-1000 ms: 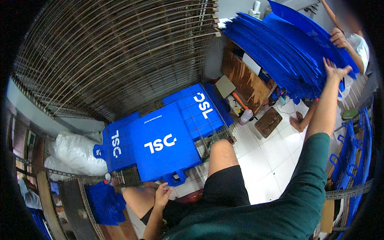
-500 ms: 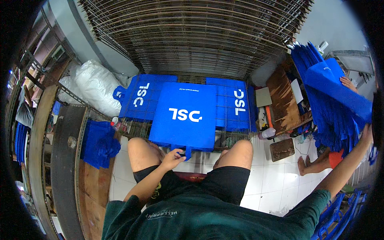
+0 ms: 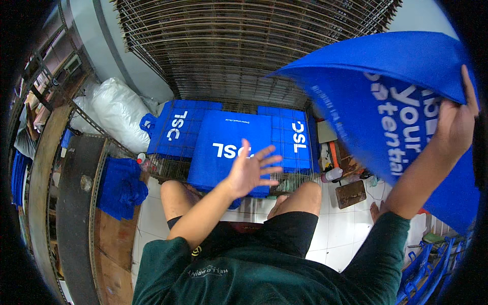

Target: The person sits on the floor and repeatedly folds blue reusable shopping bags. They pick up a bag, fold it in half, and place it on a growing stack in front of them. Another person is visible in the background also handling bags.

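Note:
My right hand (image 3: 454,122) grips the upper edge of a large blue fabric bag (image 3: 386,96) with white lettering, held up at the right and curving over toward the middle. My left hand (image 3: 250,169) is raised with its fingers spread and holds nothing; it hovers above a flat blue bag (image 3: 223,152) that lies on top of a wire rack (image 3: 168,162) in front of my knees. Two more blue bags (image 3: 175,127) lie on that rack behind and beside it.
A tall stack of wire grids (image 3: 229,46) rises behind the rack. White plastic sacks (image 3: 114,114) sit at the left, and a pile of folded blue bags (image 3: 119,185) rests on a wooden bench (image 3: 76,203). A small bottle (image 3: 333,174) and a wooden block (image 3: 351,193) are on the tiled floor.
My right hand has pulled a blue bag off the pile at the right and swung it up toward the middle. My left hand has lifted off the flat bag's edge and spread open.

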The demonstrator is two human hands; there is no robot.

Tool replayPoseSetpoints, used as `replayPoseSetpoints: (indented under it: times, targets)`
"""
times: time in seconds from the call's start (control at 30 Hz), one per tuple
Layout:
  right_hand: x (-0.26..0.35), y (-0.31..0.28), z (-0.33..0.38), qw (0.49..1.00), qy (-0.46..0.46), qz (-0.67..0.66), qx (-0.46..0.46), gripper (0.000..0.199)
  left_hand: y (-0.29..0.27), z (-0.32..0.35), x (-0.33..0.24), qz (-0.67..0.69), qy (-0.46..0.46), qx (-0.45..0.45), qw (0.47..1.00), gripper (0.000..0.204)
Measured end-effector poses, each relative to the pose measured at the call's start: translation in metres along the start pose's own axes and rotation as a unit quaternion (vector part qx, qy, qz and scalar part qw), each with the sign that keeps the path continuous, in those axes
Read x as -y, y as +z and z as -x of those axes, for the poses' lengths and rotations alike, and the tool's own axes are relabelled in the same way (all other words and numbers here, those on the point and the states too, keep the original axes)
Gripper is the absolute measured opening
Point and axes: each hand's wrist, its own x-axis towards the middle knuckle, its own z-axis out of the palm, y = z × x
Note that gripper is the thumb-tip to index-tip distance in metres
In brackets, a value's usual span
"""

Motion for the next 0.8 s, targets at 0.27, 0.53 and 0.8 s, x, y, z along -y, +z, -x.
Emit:
replayPoseSetpoints:
  times: [0.27,0.53,0.8]
  targets:
    - [-0.094,0.006,0.088,0.951,0.231,-0.165,-0.120,0.025,-0.039,0.075,-0.093,0.143,0.172,-0.006,0.975,0.101]
    - [-0.116,-0.038,0.189,0.924,0.344,-0.082,-0.147,0.038,-0.048,0.098,-0.079,0.068,0.249,-0.267,0.928,0.026]
    - [-0.158,-0.111,0.206,0.875,0.449,-0.041,-0.175,0.038,-0.067,0.043,-0.063,0.047,0.168,-0.262,0.949,0.039]
